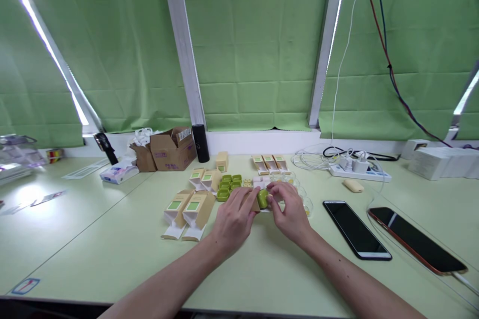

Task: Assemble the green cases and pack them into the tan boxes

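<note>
Hands at work over the pale tabletop (138, 264): left hand (235, 217) closed about a brown carton (255, 205), most of which its fingers hide; right hand (291, 209) with thumb and forefinger narrowed to a pinch at the near-right edge of a small green case (263, 199). Note the governing relation: the case lies between the two sets of fingertips, to the right of the left hand and to the left of the right hand, beside the visible part of the carton; neither hand is clearly the nearer, since both sets of fingertips meet at it. Its long axis, so far as its rounded outline shows, runs roughly up the view, across the line joining the hands, with a slight tilt; which end is its front cannot be told. Green trays (229, 187) stand beyond the left hand, open cartons (199, 212) to its left
</note>
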Demonstrator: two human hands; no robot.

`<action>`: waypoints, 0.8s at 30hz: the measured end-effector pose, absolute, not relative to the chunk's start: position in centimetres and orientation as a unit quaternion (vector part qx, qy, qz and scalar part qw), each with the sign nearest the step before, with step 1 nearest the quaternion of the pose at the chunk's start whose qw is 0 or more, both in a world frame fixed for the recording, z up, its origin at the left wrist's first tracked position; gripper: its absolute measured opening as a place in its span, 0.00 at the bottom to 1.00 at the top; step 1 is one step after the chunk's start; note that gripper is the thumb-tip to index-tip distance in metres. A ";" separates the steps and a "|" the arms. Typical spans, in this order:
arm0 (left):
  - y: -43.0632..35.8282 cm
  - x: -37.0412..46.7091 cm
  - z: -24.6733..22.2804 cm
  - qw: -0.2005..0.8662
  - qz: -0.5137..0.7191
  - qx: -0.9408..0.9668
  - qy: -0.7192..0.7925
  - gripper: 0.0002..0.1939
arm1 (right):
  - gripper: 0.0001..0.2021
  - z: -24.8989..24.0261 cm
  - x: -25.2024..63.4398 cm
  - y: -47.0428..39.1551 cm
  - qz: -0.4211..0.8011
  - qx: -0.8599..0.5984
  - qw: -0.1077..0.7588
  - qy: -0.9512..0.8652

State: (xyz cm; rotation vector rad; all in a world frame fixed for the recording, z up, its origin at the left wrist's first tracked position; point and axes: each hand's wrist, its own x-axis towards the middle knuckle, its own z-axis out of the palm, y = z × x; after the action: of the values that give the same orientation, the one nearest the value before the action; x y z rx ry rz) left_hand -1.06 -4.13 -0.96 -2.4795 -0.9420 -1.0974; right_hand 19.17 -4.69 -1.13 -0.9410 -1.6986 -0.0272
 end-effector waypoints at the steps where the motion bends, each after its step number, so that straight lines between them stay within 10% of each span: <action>1: -4.1 -1.1 -0.9 0.136 -0.380 -0.855 -0.327 0.36 | 0.05 -1.1 19.2 -4.7 -0.005 -0.401 0.568 -0.719; 15: -3.8 -1.2 -0.6 0.151 -0.387 -0.844 -0.340 0.34 | 0.07 -0.2 19.9 -5.4 0.104 -0.382 0.638 -0.660; 24: -3.2 -1.5 -0.6 0.251 -0.367 -0.828 -0.341 0.31 | 0.20 -0.9 18.7 -5.5 0.444 -0.335 0.543 -0.629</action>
State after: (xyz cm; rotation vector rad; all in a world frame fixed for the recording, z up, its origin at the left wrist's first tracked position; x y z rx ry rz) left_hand -1.55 -3.22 -0.57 -2.2538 -0.9289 -0.9980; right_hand 18.67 -5.46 -0.86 -0.7947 -1.4934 1.0548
